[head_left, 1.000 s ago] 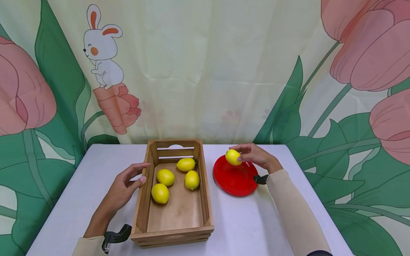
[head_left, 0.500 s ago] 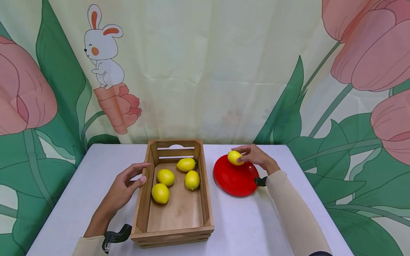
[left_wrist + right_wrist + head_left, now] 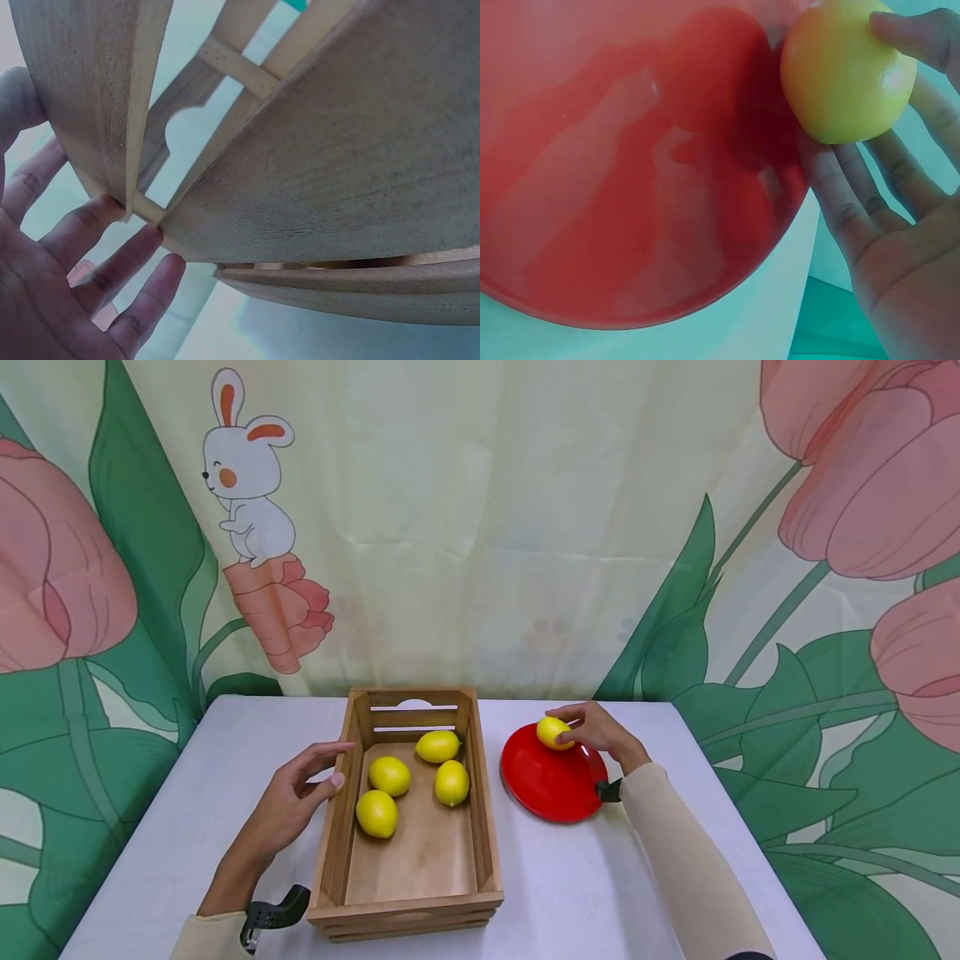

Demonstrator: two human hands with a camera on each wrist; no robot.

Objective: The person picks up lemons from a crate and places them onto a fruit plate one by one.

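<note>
My right hand holds a lemon between thumb and fingers, over the far part of a red plate. In the right wrist view the thumb lies on one side of the lemon and the fingers on the other, close over the plate's rim. My left hand is at the left side of a wooden crate, its fingers extended. The left wrist view shows those fingertips touching the crate's slats. Several more lemons lie inside the crate, among them one near its far end.
A white cloth covers the table beneath crate and plate. Close behind its far edge hangs a curtain printed with tulips and a rabbit. The crate's right wall stands between its lemons and the plate.
My right hand has shifted slightly right and lower with the lemon, bringing it closer over the plate. The left hand stays at the crate, and the head view has moved a little.
</note>
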